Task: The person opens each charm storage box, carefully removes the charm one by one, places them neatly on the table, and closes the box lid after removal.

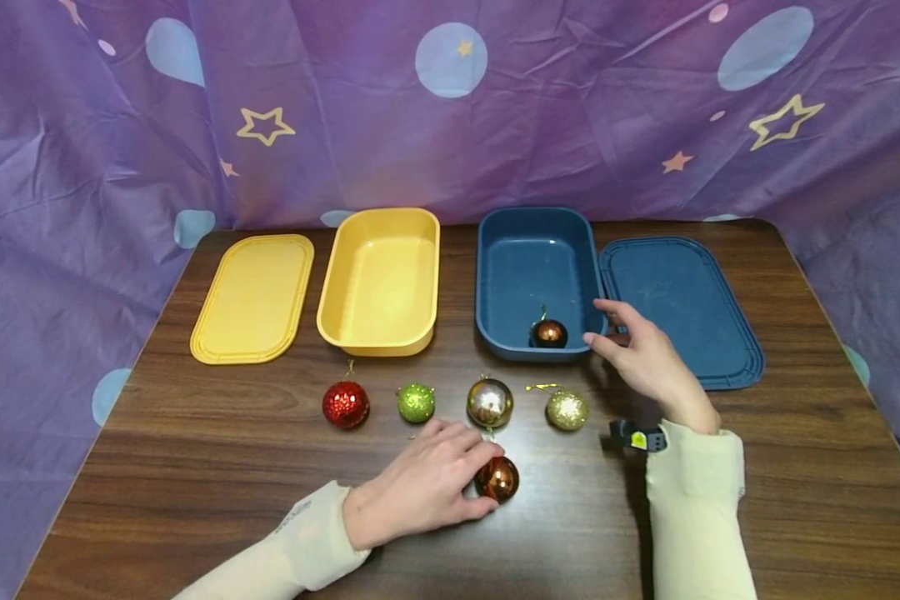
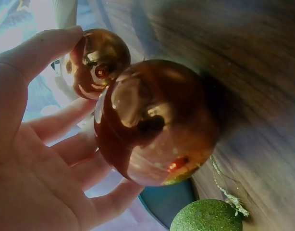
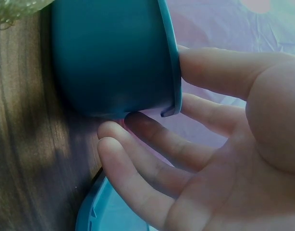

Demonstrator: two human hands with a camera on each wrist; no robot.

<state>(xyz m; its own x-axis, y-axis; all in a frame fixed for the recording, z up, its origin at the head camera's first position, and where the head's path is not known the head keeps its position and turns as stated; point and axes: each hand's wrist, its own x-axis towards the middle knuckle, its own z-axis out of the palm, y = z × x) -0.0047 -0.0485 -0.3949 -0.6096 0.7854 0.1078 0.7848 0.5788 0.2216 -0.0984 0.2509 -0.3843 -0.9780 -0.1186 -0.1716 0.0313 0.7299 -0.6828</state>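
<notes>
My left hand (image 1: 427, 483) lies low over the table, fingers curved over a shiny copper Christmas bauble (image 1: 497, 479) that it pinches between thumb and forefinger. The left wrist view shows a second copper bauble (image 2: 157, 122) nearer the palm, which the hand covers in the head view. Beside the blue container (image 1: 536, 353) is my right hand (image 1: 648, 358), its thumb and loosely bent fingers touching the rim and outer wall at the front right corner. Inside that container sits another copper bauble (image 1: 550, 333), near the front wall.
A row holds red (image 1: 346, 405), glittery green (image 1: 416, 403), silvery-gold (image 1: 489, 403) and glittery gold (image 1: 567, 409) baubles. Behind them stands a yellow container (image 1: 378, 345), its yellow lid (image 1: 255, 300) to the left. A blue lid (image 1: 682, 308) lies right of the blue container.
</notes>
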